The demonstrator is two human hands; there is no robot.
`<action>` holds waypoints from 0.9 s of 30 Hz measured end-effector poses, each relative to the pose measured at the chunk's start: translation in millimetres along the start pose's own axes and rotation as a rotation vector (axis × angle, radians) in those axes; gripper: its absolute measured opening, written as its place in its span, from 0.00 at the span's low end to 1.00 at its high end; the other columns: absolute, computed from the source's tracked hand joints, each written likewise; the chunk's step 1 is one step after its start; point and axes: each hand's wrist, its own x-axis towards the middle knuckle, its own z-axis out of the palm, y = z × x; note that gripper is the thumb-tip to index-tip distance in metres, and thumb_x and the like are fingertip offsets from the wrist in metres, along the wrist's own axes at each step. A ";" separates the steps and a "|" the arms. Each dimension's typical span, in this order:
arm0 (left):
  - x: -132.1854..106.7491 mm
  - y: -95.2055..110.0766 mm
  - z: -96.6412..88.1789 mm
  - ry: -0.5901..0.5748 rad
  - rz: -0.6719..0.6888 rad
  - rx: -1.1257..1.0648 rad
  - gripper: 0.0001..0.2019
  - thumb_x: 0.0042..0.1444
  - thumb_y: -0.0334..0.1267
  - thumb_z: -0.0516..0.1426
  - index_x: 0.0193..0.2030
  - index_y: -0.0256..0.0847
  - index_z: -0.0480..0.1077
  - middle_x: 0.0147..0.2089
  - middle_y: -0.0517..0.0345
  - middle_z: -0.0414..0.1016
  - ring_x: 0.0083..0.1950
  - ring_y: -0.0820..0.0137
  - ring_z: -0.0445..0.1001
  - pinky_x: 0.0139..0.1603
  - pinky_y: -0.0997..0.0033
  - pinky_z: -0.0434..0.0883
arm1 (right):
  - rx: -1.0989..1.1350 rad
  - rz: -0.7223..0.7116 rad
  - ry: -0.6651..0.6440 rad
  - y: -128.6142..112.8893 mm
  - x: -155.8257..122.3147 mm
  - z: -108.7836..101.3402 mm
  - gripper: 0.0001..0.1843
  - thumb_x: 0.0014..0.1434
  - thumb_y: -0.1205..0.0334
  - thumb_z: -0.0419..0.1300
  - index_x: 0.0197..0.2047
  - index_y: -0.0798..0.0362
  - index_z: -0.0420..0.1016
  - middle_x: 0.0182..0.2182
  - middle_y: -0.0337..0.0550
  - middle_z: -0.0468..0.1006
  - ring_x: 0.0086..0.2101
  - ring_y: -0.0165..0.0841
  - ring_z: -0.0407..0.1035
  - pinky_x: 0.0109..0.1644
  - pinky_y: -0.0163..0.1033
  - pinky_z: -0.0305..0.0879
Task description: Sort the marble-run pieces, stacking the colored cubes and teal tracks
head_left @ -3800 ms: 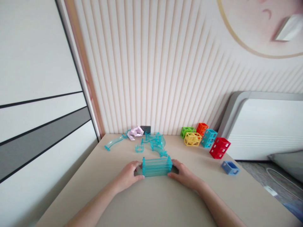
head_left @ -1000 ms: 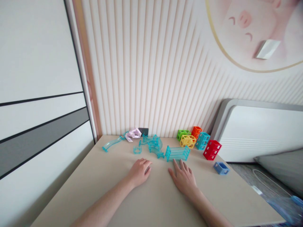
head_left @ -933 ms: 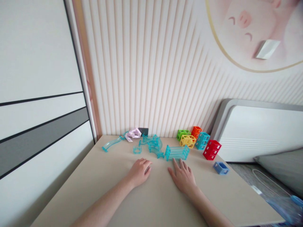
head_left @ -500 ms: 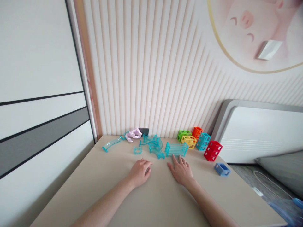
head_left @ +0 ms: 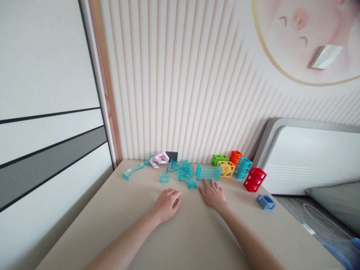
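Note:
My left hand (head_left: 168, 205) rests on the table with its fingers lightly bent and nothing in them. My right hand (head_left: 212, 194) lies palm down, fingers spread, its fingertips at the near edge of a clear teal straight track piece (head_left: 208, 173). Just left of that piece lie several clear teal curved track pieces (head_left: 186, 176), partly overlapping. A small square teal piece (head_left: 164, 177) sits beyond my left hand. The right end of the straight piece is close to a yellow open-sided block (head_left: 226, 168); whether they touch I cannot tell.
Green (head_left: 219, 159), orange (head_left: 235, 157), light blue (head_left: 243, 168) and red (head_left: 254, 179) blocks stand at the back right, a low blue block (head_left: 266, 201) nearer. Back left are a long teal track (head_left: 136, 169) and crumpled shiny lilac material (head_left: 159, 159). A ribbed wall (head_left: 168, 93) rises behind.
My right hand has slid away from me, and the straight track piece has shifted back toward the wall and the yellow block. My left hand has stayed in place. The view has turned slightly.

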 end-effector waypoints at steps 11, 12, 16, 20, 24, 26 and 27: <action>-0.8 -3.3 3.3 -0.012 0.002 -0.001 0.11 0.61 0.31 0.54 0.48 0.44 0.72 0.45 0.56 0.79 0.47 0.63 0.74 0.53 0.61 0.69 | 0.005 0.006 -0.012 -4.7 16.4 -2.8 0.36 0.69 0.40 0.41 0.72 0.51 0.51 0.67 0.61 0.58 0.64 0.51 0.54 0.62 0.52 0.49; -0.7 -3.5 3.4 -0.013 0.002 -0.002 0.11 0.61 0.31 0.54 0.48 0.43 0.72 0.45 0.55 0.79 0.48 0.63 0.74 0.53 0.61 0.69 | 0.006 0.008 -0.016 -4.9 17.5 -2.9 0.36 0.69 0.40 0.41 0.72 0.51 0.51 0.67 0.61 0.57 0.64 0.50 0.53 0.62 0.52 0.49; -0.3 -3.3 3.1 -0.024 0.001 -0.001 0.11 0.61 0.31 0.54 0.48 0.43 0.72 0.45 0.55 0.79 0.48 0.62 0.74 0.54 0.60 0.69 | 0.011 0.005 -0.021 -4.4 22.0 -2.8 0.36 0.69 0.40 0.40 0.73 0.51 0.50 0.66 0.61 0.58 0.64 0.50 0.53 0.62 0.52 0.49; -0.2 -1.6 0.8 -0.042 -0.006 0.005 0.11 0.61 0.31 0.54 0.48 0.43 0.73 0.45 0.54 0.78 0.48 0.62 0.74 0.53 0.60 0.69 | 0.012 -0.004 -0.024 -3.4 25.9 -2.8 0.36 0.69 0.40 0.41 0.72 0.49 0.51 0.66 0.60 0.58 0.64 0.51 0.54 0.61 0.52 0.50; 0.0 -0.3 -0.9 -0.047 -0.005 0.004 0.10 0.61 0.31 0.54 0.47 0.43 0.73 0.44 0.54 0.78 0.48 0.62 0.74 0.53 0.61 0.69 | 0.007 -0.011 -0.026 -3.6 29.2 -2.1 0.35 0.69 0.41 0.40 0.73 0.49 0.50 0.67 0.60 0.58 0.63 0.51 0.55 0.61 0.52 0.50; 0.3 -0.6 -0.6 -0.049 -0.010 0.005 0.10 0.61 0.32 0.54 0.47 0.43 0.73 0.44 0.54 0.78 0.48 0.62 0.74 0.53 0.61 0.69 | -0.001 -0.012 -0.036 -3.7 31.3 -1.5 0.35 0.69 0.41 0.40 0.73 0.49 0.49 0.67 0.60 0.57 0.63 0.51 0.55 0.61 0.53 0.50; 0.4 -1.0 -0.2 -0.052 -0.011 0.005 0.10 0.61 0.32 0.54 0.47 0.43 0.73 0.44 0.54 0.78 0.48 0.62 0.73 0.53 0.61 0.69 | -0.004 -0.011 -0.041 -3.7 32.6 -1.1 0.35 0.69 0.40 0.40 0.73 0.48 0.49 0.67 0.60 0.57 0.63 0.51 0.55 0.61 0.53 0.50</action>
